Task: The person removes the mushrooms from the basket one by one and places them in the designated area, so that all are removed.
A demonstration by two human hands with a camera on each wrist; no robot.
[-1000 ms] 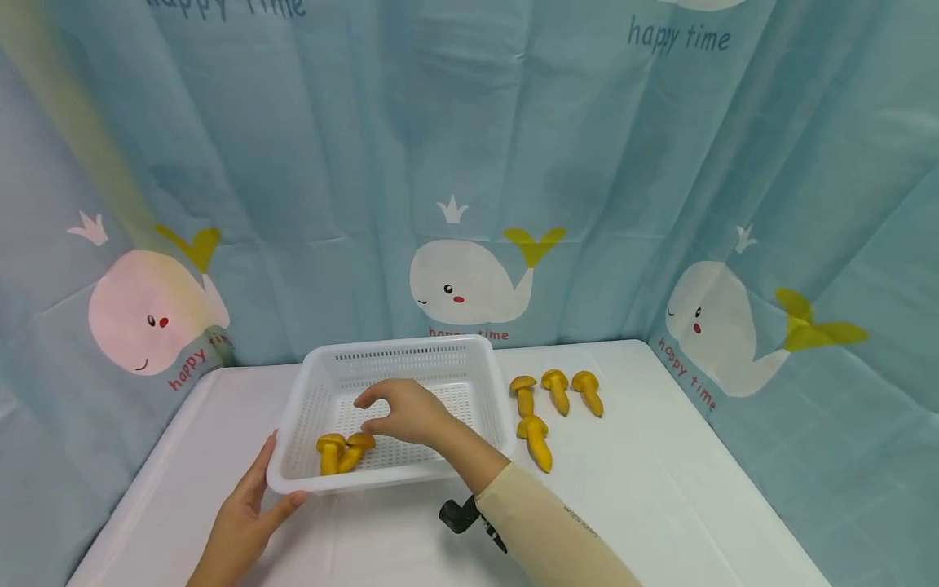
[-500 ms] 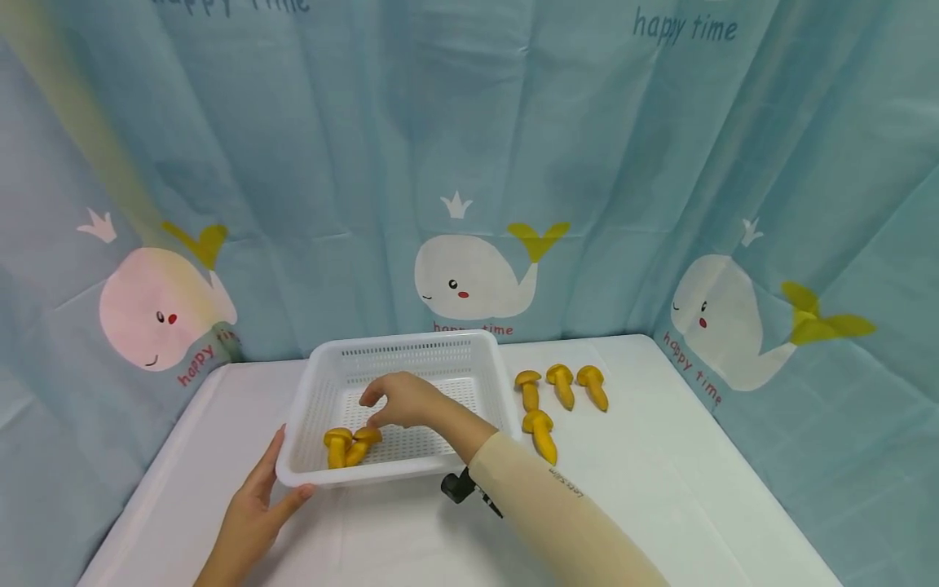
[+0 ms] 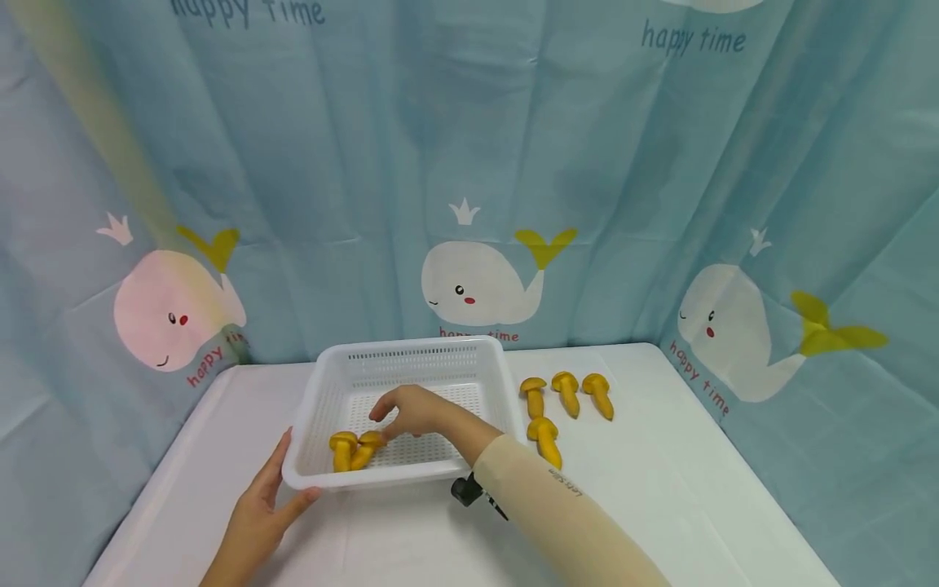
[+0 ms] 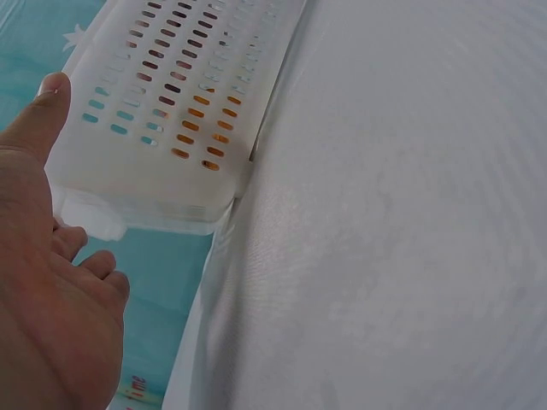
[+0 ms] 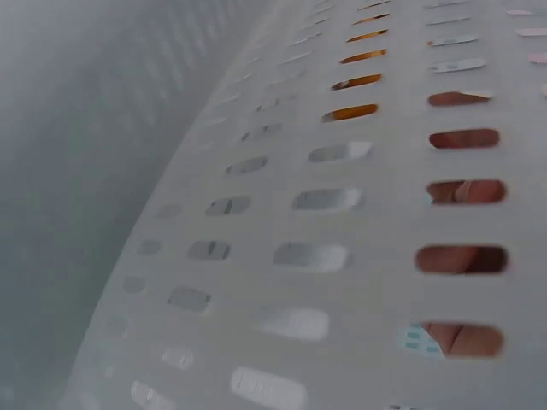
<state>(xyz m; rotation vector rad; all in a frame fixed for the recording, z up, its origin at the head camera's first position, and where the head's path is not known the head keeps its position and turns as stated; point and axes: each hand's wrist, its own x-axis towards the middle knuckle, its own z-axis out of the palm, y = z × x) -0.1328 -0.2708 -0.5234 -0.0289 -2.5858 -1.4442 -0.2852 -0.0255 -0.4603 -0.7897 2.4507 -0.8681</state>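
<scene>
Basket open above, walled all round, mushrooms crowding near left end

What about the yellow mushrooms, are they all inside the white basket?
No, four yellow mushrooms lie on the white table beside the white basket.

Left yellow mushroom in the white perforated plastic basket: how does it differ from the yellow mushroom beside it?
The left yellow mushroom points its stem toward the near wall of the white basket; the right yellow mushroom slants, stem angled leftward. The right hand is at the right yellow mushroom's cap, contact unclear; the left yellow mushroom sits apart from that hand. Both lie with caps toward the far side.
</scene>
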